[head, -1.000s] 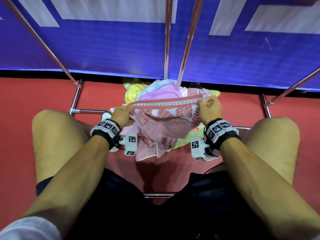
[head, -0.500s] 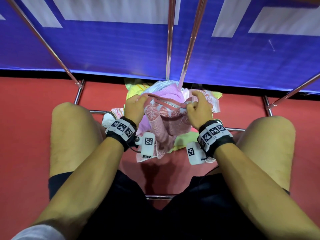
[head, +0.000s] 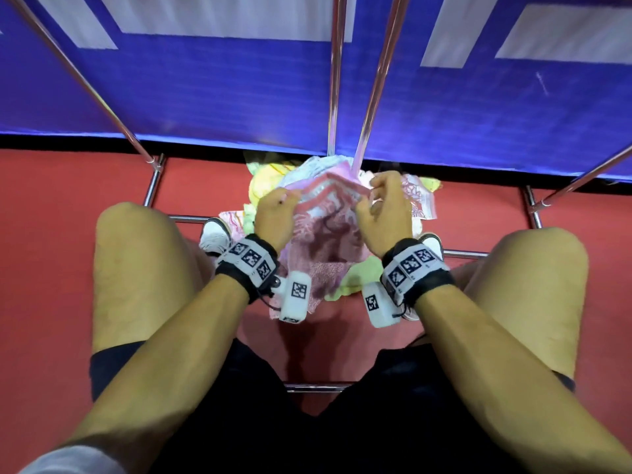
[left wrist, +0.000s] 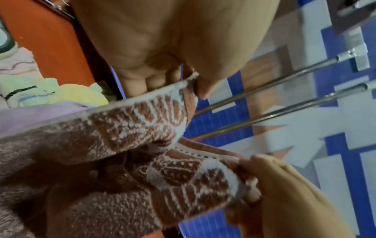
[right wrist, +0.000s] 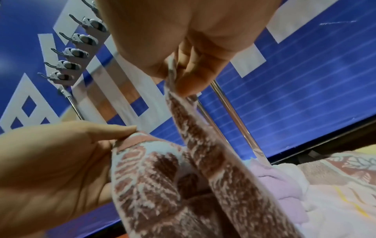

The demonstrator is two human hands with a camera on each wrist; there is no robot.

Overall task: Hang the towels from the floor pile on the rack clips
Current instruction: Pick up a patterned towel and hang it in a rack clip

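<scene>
Here, no writing reads; left hand (head: 273,217) and right hand (head: 384,213) fingers pinch the pink towel (head: 328,234).

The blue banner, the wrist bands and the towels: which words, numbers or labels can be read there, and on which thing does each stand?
No readable text in any view.
Blue banner: only cropped white shapes, no whole letter legible.
Wrist bands: black-and-white square code markers, no words or numbers.
Pink patterned towel, pinched by left hand and right hand: woven pattern only.
</scene>
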